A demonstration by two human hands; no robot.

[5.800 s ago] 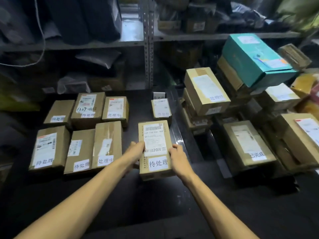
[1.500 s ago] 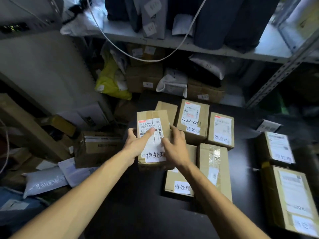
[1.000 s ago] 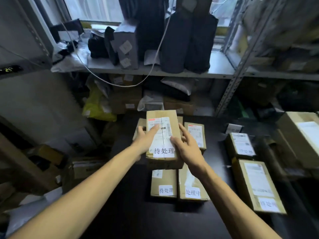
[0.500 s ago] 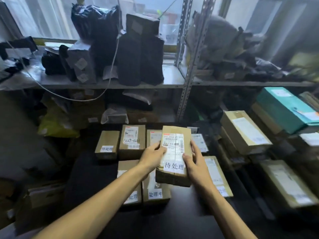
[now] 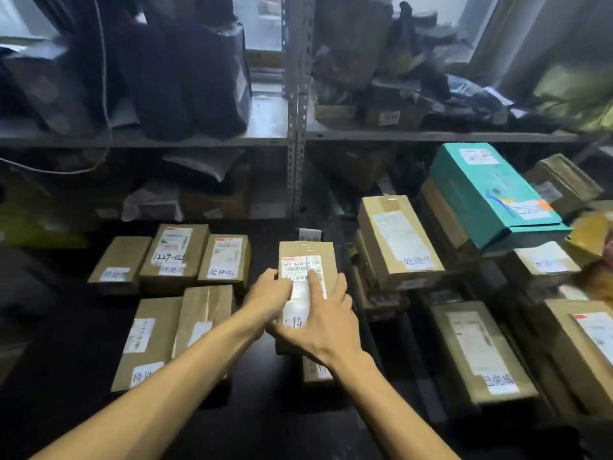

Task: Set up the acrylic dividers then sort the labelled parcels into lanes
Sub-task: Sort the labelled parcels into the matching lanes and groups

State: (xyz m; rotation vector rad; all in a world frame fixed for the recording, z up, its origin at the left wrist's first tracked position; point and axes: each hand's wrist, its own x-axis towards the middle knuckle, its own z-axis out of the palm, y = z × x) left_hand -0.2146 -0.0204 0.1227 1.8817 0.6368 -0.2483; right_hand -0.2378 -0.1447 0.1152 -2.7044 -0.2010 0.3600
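Observation:
A brown cardboard parcel (image 5: 306, 255) with a barcode label and a handwritten white tag sits in the middle of the dark table (image 5: 83, 376), over a second parcel (image 5: 315, 373) that shows just below it. My left hand (image 5: 268, 293) grips its left edge, thumb on top. My right hand (image 5: 320, 322) lies palm down across the label, fingers spread and straight. Several tagged parcels (image 5: 172, 257) lie in rows to the left. A small white card (image 5: 309, 233) stands behind the held parcel. No acrylic divider shows clearly.
A pile of larger parcels (image 5: 398, 240) and a teal box (image 5: 487, 190) crowds the right side. A long tagged box (image 5: 477, 350) lies at the near right. Metal shelving (image 5: 293, 137) with dark bags and packets runs behind the table.
The view swung right from the left stack. Both hands carried the parcel across and lowered it in the middle, over another parcel. My right hand shifted from its side onto the top.

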